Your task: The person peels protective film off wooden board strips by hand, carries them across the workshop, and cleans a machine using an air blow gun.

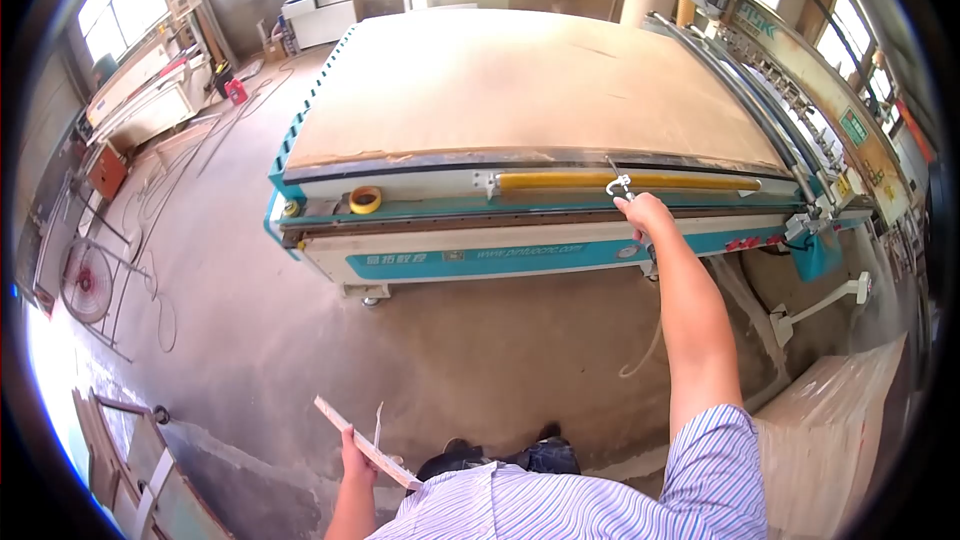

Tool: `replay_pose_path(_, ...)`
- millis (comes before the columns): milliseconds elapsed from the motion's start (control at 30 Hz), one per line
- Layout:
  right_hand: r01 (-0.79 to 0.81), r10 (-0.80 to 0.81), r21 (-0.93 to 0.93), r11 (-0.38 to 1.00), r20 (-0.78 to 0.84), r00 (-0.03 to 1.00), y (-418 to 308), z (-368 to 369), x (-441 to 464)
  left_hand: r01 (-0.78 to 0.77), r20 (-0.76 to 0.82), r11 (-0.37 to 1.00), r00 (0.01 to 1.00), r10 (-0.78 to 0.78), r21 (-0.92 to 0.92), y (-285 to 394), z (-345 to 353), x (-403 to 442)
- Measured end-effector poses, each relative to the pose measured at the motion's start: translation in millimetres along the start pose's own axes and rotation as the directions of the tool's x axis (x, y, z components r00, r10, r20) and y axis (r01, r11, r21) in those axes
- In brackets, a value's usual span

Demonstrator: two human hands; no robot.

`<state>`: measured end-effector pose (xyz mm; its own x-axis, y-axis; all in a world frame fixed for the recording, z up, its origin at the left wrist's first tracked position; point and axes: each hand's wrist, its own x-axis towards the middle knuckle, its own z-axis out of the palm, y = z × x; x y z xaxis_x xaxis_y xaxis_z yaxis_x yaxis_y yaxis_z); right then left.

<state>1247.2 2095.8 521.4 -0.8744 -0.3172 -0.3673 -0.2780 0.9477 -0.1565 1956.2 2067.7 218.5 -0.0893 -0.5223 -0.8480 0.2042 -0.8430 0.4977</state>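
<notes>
My right hand [645, 216] is stretched out to the front edge of a large machine, its fingers closed at a small white hook-shaped piece [620, 183]. Just behind that piece runs a yellow roller [560, 181]. Low on the left, my left hand [357, 457] grips a narrow, pale wooden strip [368, 447] held at a slant near my body. A large brown board [520, 90] covers the machine's bed. On the machine's front ledge, left of the roller, lies a roll of yellow tape [365, 200].
The machine's gantry [790, 60] rises at the right. A round fan [87, 280] stands at the far left, with cables on the floor nearby. Wrapped sheets [835, 430] are at the lower right, and a framed panel [150, 470] leans at the lower left.
</notes>
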Motion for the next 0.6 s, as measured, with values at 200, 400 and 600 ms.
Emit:
replay_pose_path(200,-0.100,0.112,0.149,0.984,-0.076,0.991,112.1,-48.3,130.1,-0.066,-0.034,0.998,0.997,0.066,-0.008,-6.9,82.2,33.8)
replay_pose_path(400,-0.203,0.256,0.326,0.923,-0.128,0.958,257.9,-115.0,276.3,-0.091,-0.042,0.996,0.995,0.091,0.002,-32.9,227.6,60.0)
replay_pose_path(600,-0.386,0.472,0.395,0.834,-0.148,0.869,404.0,-188.6,365.1,-0.064,0.069,0.987,0.996,0.054,0.145,-30.6,363.7,57.4)
